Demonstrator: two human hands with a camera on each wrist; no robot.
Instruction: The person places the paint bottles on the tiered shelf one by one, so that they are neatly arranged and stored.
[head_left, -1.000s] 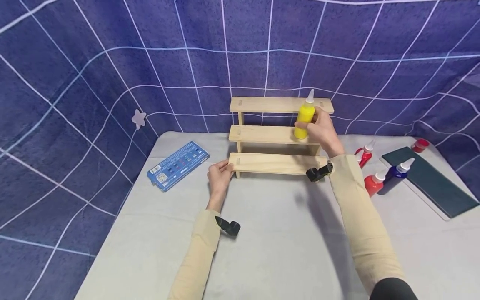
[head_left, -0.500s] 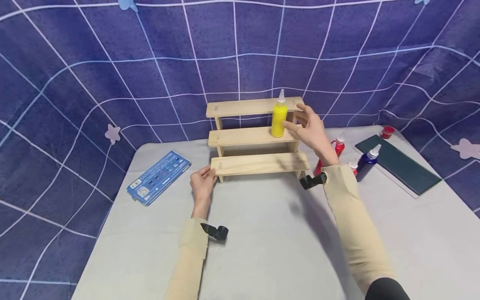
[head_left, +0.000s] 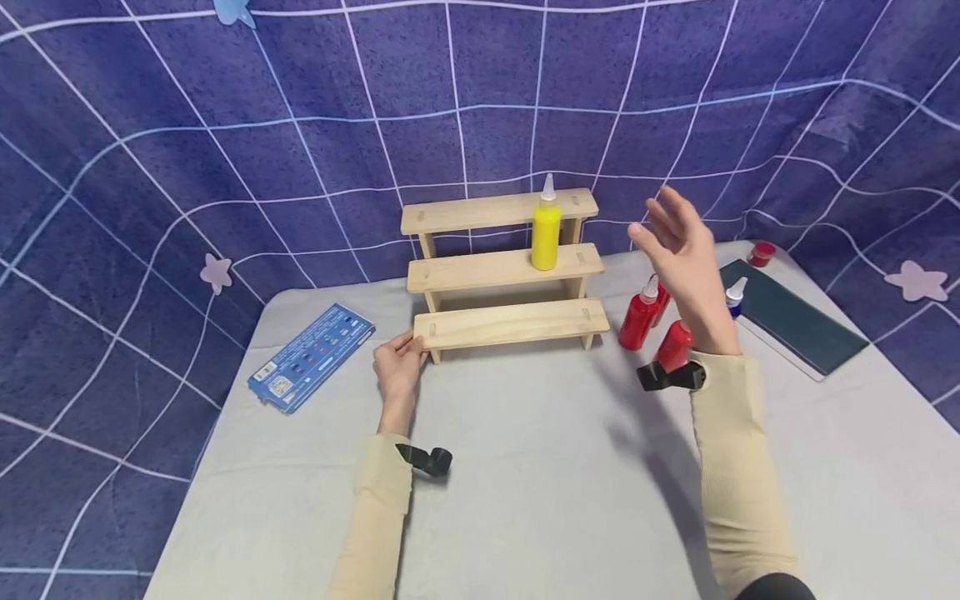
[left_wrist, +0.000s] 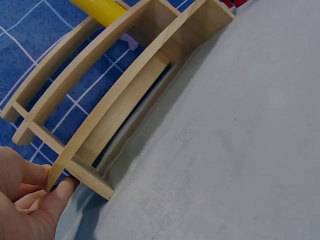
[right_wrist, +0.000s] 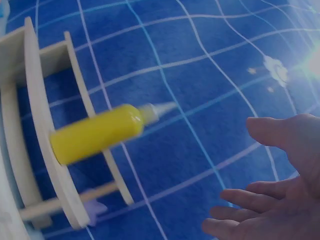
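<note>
A three-tier wooden shelf rack point(head_left: 480, 327) stands at the back of the table. On its middle tier, toward the right end, a yellow squeeze bottle point(head_left: 546, 237) with a white nozzle cap stands upright. My left hand point(head_left: 397, 371) pinches the left end of the lowest tier; in the left wrist view thumb and fingers point(left_wrist: 35, 174) lie on either side of the board. Held in the air to the right of the rack, my right hand point(head_left: 686, 267) has its fingers spread and holds nothing. The right wrist view shows it apart from the yellow bottle point(right_wrist: 97, 134).
Below my right hand stand red squeeze bottles point(head_left: 639, 321) and a blue bottle point(head_left: 735, 298), partly hidden. A dark green flat board point(head_left: 795, 321) and a small red pot point(head_left: 762, 253) lie farther right. A blue box point(head_left: 311, 358) lies left of the rack.
My right hand has let go of the yellow bottle on the middle tier and moved away to the right. My left hand keeps its grip on the rack. The head view has shifted right.
</note>
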